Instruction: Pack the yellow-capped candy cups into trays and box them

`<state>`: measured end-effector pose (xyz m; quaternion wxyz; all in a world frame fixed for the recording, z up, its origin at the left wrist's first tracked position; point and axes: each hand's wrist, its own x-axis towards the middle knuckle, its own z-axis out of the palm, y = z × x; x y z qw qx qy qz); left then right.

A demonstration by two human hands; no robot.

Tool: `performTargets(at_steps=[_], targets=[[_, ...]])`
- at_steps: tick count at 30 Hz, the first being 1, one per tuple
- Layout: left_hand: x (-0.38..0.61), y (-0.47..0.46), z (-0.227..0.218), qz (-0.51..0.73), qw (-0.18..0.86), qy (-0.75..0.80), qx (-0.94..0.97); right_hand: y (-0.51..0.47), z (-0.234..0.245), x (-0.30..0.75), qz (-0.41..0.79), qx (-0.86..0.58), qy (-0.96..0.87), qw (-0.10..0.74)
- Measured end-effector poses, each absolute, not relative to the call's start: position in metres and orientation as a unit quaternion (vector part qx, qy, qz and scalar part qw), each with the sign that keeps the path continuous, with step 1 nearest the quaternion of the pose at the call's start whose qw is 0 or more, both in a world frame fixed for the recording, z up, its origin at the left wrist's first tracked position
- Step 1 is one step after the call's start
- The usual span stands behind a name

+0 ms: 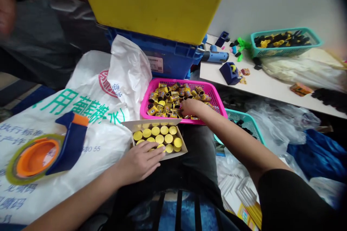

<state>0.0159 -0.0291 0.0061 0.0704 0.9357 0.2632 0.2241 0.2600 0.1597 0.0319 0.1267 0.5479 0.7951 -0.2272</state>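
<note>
Left hand (139,162) lies released, flat on yellow caps (159,139) in the box (151,122) at 6 o'clock; right hand (189,107) dips among canisters (168,97) in the pink basket (206,86) at 12 o'clock, its grip hidden.

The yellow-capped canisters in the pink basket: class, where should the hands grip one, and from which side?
Best around the round body of a top-lying canister, coming from above: they lie jumbled at mixed angles in the pink basket, whose raised wall blocks side approaches, and the narrow cylinder pinches easily.
</note>
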Motion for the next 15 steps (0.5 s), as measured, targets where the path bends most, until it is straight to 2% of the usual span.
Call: performTargets(at_steps=[2, 3, 7, 8, 11, 15], targets=[[0.014, -0.029, 0.006, 0.235, 0.068, 0.259, 0.934, 0.158, 0.046, 0.274, -0.269, 0.547, 0.786, 0.105], [0.013, -0.029, 0.006, 0.24, 0.068, 0.258, 0.933, 0.154, 0.053, 0.283, -0.316, 0.543, 0.775, 0.062], [0.015, -0.028, 0.006, 0.253, 0.065, 0.264, 0.928, 0.118, 0.077, 0.317, -0.617, 0.469, 0.588, -0.232], [0.016, -0.028, 0.006, 0.256, 0.065, 0.264, 0.928, 0.106, 0.081, 0.322, -0.665, 0.446, 0.53, -0.279], [0.019, -0.025, 0.006, 0.262, 0.064, 0.26, 0.927, 0.076, 0.083, 0.328, -0.717, 0.42, 0.449, -0.329], [0.025, -0.024, 0.012, 0.263, 0.059, 0.251, 0.93, 0.056, 0.076, 0.326, -0.723, 0.405, 0.437, -0.349]])
